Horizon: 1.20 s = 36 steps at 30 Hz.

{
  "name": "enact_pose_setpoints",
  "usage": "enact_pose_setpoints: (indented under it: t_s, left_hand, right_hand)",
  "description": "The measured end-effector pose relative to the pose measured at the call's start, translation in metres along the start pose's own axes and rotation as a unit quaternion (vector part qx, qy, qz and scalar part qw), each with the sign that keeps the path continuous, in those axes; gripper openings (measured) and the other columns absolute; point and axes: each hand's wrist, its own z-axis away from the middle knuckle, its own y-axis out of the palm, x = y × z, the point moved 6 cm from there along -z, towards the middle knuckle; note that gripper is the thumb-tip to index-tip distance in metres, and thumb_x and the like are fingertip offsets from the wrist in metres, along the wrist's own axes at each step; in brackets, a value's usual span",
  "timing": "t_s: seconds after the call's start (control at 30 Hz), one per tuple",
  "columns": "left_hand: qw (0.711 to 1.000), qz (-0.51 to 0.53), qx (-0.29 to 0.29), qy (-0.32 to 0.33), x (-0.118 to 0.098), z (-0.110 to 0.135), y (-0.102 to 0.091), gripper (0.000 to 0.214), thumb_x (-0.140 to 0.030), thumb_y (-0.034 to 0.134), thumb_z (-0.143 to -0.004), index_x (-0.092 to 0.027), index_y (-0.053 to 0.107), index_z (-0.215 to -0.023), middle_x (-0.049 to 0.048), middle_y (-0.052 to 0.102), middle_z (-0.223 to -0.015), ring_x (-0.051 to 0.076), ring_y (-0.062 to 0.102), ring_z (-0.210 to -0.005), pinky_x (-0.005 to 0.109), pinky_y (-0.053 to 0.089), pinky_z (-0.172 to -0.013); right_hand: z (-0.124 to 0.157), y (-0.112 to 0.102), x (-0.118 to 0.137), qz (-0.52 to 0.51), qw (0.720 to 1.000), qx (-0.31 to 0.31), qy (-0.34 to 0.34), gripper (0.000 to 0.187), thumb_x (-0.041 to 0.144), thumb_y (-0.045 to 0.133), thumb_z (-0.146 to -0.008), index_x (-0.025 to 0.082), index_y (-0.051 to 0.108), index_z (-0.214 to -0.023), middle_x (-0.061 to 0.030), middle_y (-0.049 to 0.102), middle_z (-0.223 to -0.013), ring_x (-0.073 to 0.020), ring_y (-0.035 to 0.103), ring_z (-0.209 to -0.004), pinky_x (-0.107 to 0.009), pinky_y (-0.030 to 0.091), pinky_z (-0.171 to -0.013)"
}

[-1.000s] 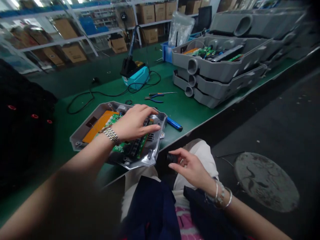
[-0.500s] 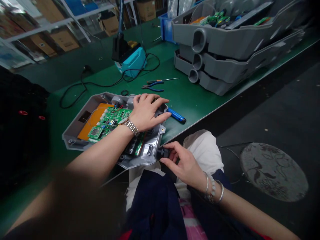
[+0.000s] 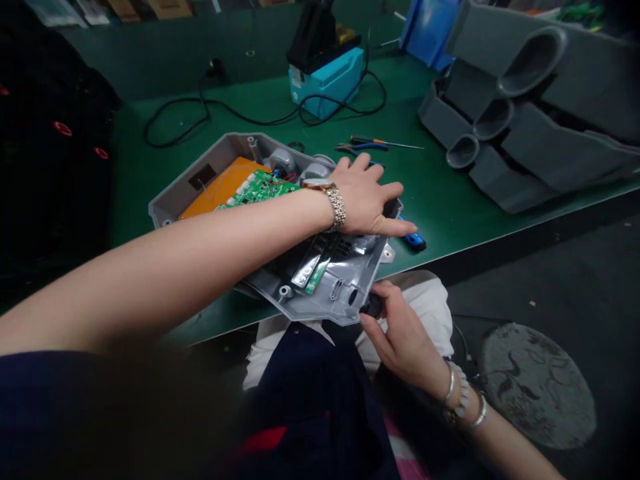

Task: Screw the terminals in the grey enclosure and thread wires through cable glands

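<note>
A grey plastic housing lies open side up at the table's near edge, one corner jutting over my lap. Inside it are a green circuit board and an orange sheet, partly hidden by my left forearm. My left hand, fingers spread, rests across the housing's right side. My right hand pinches a black cable gland at the housing's near right wall; fingers cover much of it. Close to my left thumb lies a blue cylindrical tool with a black end.
Beyond the housing lie pliers and an orange-handled screwdriver. A turquoise device with a looping black cable stands farther back. Stacked grey housings occupy the right, near a blue bin. A patterned round stool is lower right.
The view has tilted down and drawn closer, so the housing and both hands appear farther right. My left hand's fingers are spread wider; my right hand keeps its pinch on the cable gland.
</note>
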Motion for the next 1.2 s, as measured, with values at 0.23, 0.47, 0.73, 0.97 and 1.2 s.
enact_pose_setpoints:
  t_s: [0.23, 0.47, 0.73, 0.97, 1.2]
  left_hand:
    - [0.998, 0.045, -0.029, 0.017, 0.002, -0.002, 0.006, 0.087, -0.088, 0.033, -0.084, -0.022, 0.062, -0.133, 0.0180, 0.060, -0.130, 0.043, 0.046, -0.126, 0.059, 0.034, -0.104]
    - [0.997, 0.072, -0.008, 0.023, 0.004, -0.005, 0.006, 0.087, -0.085, 0.033, -0.084, -0.022, 0.062, -0.135, 0.0201, 0.058, -0.134, 0.046, 0.044, -0.130, 0.061, 0.031, -0.106]
    - [0.997, 0.077, -0.014, 0.008, 0.001, -0.003, 0.010, 0.085, -0.083, 0.030, -0.087, -0.023, 0.056, -0.142, 0.0191, 0.053, -0.141, 0.045, 0.039, -0.132, 0.060, 0.029, -0.108]
    - [0.993, 0.116, -0.028, 0.004, 0.005, -0.013, 0.019, 0.091, -0.092, 0.039, -0.078, -0.026, 0.060, -0.138, 0.0183, 0.055, -0.136, 0.046, 0.039, -0.127, 0.062, 0.026, -0.105]
    - [0.997, 0.074, -0.032, 0.003, 0.003, -0.010, 0.016, 0.086, -0.087, 0.037, -0.082, -0.026, 0.058, -0.138, 0.0156, 0.056, -0.135, 0.044, 0.042, -0.131, 0.059, 0.029, -0.108]
  right_hand:
    - [0.006, 0.009, -0.006, 0.060, 0.995, 0.031, 0.071, 0.030, 0.033, 0.041, -0.105, 0.016, 0.039, -0.130, -0.0121, 0.060, -0.105, -0.0231, 0.064, -0.087, -0.036, 0.053, -0.075]
    - [0.001, 0.001, 0.005, 0.238, 0.971, 0.019, 0.026, 0.021, 0.034, 0.038, -0.102, 0.017, 0.045, -0.113, -0.0080, 0.059, -0.081, -0.0252, 0.059, -0.061, -0.034, 0.041, -0.054]
    - [0.002, -0.002, -0.001, 0.128, 0.986, 0.073, 0.076, 0.035, 0.028, 0.037, -0.103, 0.016, 0.048, -0.134, -0.0103, 0.065, -0.089, -0.0224, 0.061, -0.065, -0.036, 0.049, -0.063]
    - [0.021, 0.009, -0.007, -0.004, 0.985, -0.008, 0.171, 0.052, 0.047, 0.042, -0.104, 0.016, 0.048, -0.146, -0.0186, 0.059, -0.129, -0.0321, 0.055, -0.129, -0.048, 0.052, -0.102]
    - [0.011, 0.023, -0.002, -0.255, 0.913, 0.051, 0.314, 0.043, 0.056, 0.039, -0.106, 0.024, 0.045, -0.134, -0.0005, 0.052, -0.079, -0.0125, 0.046, -0.060, -0.023, 0.046, -0.053]
